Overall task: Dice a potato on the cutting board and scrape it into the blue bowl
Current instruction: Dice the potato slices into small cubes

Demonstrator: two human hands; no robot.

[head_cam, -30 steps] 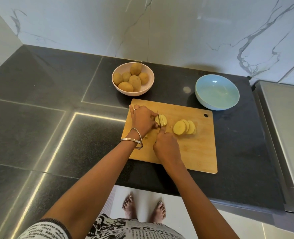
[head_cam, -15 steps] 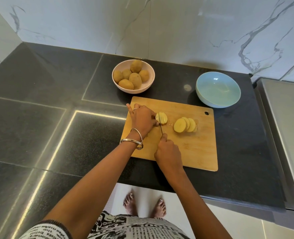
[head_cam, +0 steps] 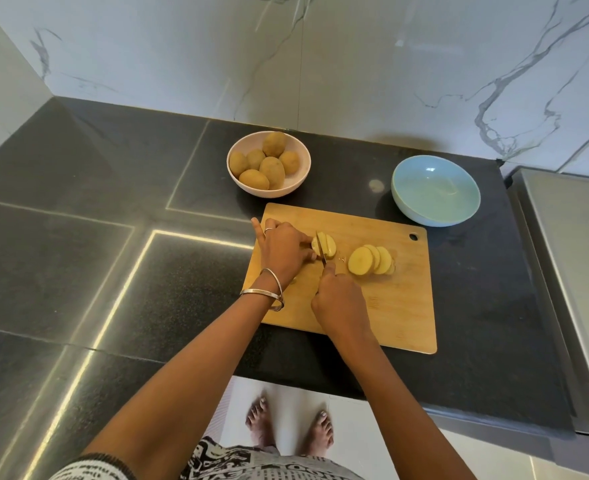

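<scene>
- While the left hand (head_cam: 284, 251) pins the potato (head_cam: 326, 244) on the cutting board (head_cam: 390, 306), fingers curled over it, it looks firm yet wet-slippery; best held well behind the blade.
- The right hand (head_cam: 340, 301) grips the knife (head_cam: 322, 251).
- The blue bowl (head_cam: 435, 190) sits empty.

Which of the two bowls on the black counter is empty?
The light blue bowl right of the cutting board's far edge; the pink bowl holds whole potatoes.

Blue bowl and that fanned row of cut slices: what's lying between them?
Only bare cutting board, then dark counter, separates the slices from the blue bowl in the head view. The board's hanging hole is just off to the right.
</scene>
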